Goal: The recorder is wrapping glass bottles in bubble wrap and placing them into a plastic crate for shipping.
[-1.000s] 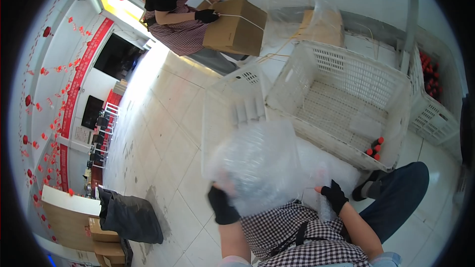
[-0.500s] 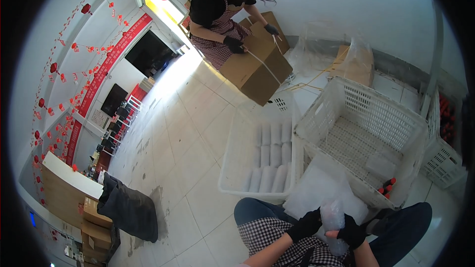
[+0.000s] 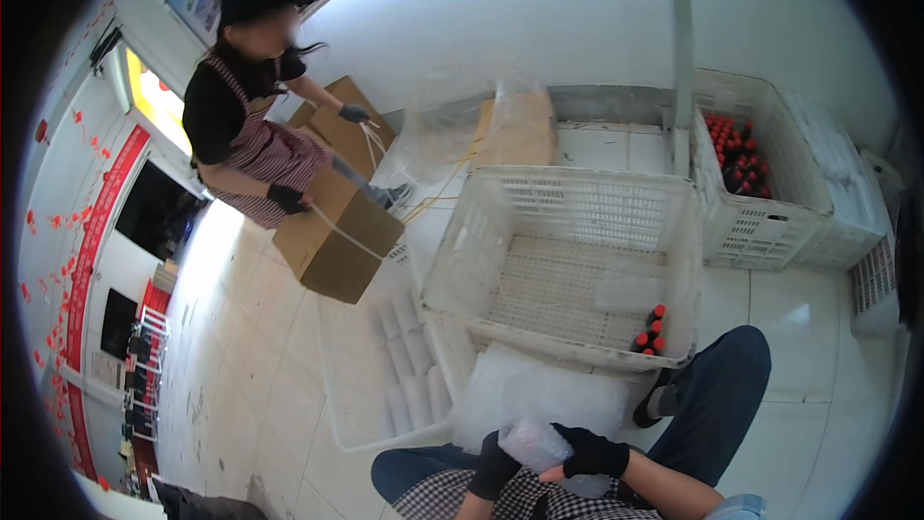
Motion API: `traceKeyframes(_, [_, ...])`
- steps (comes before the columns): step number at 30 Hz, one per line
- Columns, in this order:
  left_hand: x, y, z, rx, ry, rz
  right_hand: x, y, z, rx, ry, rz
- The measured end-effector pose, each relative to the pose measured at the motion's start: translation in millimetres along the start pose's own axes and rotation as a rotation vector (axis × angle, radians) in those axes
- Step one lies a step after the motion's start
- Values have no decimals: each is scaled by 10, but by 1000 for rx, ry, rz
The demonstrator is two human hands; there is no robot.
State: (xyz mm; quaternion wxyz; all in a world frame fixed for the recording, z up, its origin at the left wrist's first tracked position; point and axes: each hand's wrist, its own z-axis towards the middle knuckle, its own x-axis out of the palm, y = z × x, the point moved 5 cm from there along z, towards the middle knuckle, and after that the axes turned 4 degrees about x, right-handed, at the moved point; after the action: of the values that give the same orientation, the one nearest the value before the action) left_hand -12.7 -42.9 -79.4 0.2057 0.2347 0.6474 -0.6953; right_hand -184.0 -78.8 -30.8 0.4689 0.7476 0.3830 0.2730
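Over my lap, a bubble-wrapped roll (image 3: 535,443) lies tilted between my two gloved hands; what is inside the wrap cannot be made out. My left hand (image 3: 495,467), in a black fingerless glove, closes on the roll's left side. From the right, my right hand (image 3: 592,453) wraps round it, its bare thumb pressed on the film. Just beyond my hands are flat sheets of bubble wrap (image 3: 602,403). A white crate (image 3: 568,351) behind them holds a few red-capped bottles (image 3: 653,332) in its near right corner. Left of the sheets, a translucent bin (image 3: 337,404) contains several wrapped rolls (image 3: 409,351).
A co-worker (image 3: 255,125) at the far left holds a strapped cardboard box (image 3: 337,236) by its cord. Another crate (image 3: 760,231) with red-capped bottles stands at the far right, beside a pole (image 3: 681,48). A plastic-covered carton (image 3: 520,125) stands by the wall.
My view has swung right, bringing more of the far-right crate into sight. The roll in my hands has gone from nearly upright to slanted. The co-worker has straightened somewhat, still gripping the cord.
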Motion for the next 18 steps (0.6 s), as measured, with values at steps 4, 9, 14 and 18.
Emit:
traceKeyframes(4, [29, -298, 129, -27, 273, 401, -19, -132, -6, 14, -29, 43])
traceKeyframes(9, [-25, -550, 196, -39, 122, 257, -149, 42, -75, 23, -22, 220])
traceKeyframes(14, [115, -555, 144, -62, -22, 53, -115, -250, 39, -16, -4, 201])
traceKeyframes(18, [111, -583, 161, -32, -122, 48, -270, -61, -51, 16, -97, 189])
